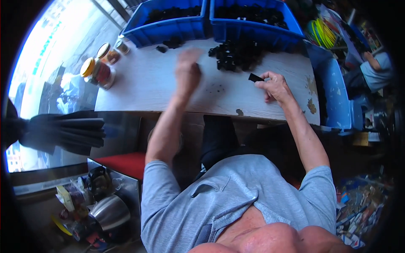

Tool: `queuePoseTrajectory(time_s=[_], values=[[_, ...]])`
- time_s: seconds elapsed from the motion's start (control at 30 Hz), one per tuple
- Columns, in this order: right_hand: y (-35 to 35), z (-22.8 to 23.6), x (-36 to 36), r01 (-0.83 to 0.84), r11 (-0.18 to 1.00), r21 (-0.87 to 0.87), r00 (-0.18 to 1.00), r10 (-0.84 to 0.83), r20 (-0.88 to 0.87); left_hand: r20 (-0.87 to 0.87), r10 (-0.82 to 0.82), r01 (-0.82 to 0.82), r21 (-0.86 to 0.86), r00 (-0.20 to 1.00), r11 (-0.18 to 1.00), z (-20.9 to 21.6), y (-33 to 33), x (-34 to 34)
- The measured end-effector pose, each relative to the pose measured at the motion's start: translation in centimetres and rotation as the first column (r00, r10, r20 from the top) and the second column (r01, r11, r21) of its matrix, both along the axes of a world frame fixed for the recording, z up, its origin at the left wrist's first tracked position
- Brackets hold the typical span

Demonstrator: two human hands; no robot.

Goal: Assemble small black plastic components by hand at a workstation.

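Note:
A small flat black piece is pinched between the thumb and fingers of my right hand, over the right half of the white table. Just beyond that hand lies a heap of small black parts, whose exact kind I cannot make out. My left hand is smeared by motion above the middle of the table, left of the heap. Its fingers are too blurred to show whether they hold anything. A few more black parts lie past it, by the left bin.
Two blue bins, left and right, filled with black parts line the far edge. Lidded jars stand at the table's left. A light blue crate is beyond the right edge. Another person sits far right.

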State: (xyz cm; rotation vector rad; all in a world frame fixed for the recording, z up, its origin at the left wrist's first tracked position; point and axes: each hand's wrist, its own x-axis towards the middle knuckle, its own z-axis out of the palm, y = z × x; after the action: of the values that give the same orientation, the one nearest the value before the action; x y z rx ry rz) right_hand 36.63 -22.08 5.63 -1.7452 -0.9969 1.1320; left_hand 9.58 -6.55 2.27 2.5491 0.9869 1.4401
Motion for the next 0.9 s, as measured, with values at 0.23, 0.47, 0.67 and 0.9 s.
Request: queuePoseTrajectory(time_s=[0.23,0.47,0.67,0.9], values=[[-0.4,-0.3,6.6,0.332,0.943,0.019,0.931,-0.324,-0.168,-0.363,0.261,-0.309,-0.079,0.894,0.948,-1.6,11.3,-10.1],[-0.3,0.0,12.0,0.673,0.736,0.078,0.739,-0.665,-0.108,-0.285,0.237,-0.271,-0.088,0.929,0.958,-1.6,9.5,-8.6],[3.4,0.0,9.8,0.52,0.851,0.073,0.854,-0.521,-0.011,-0.347,0.147,-0.195,-0.108,0.926,0.975,-1.9,8.3,-7.4],[8.2,-0.6,7.7,0.319,0.94,0.12,0.927,-0.336,0.167,-0.345,0.171,-0.203,-0.058,0.923,0.977,-2.2,9.2,-7.3]])
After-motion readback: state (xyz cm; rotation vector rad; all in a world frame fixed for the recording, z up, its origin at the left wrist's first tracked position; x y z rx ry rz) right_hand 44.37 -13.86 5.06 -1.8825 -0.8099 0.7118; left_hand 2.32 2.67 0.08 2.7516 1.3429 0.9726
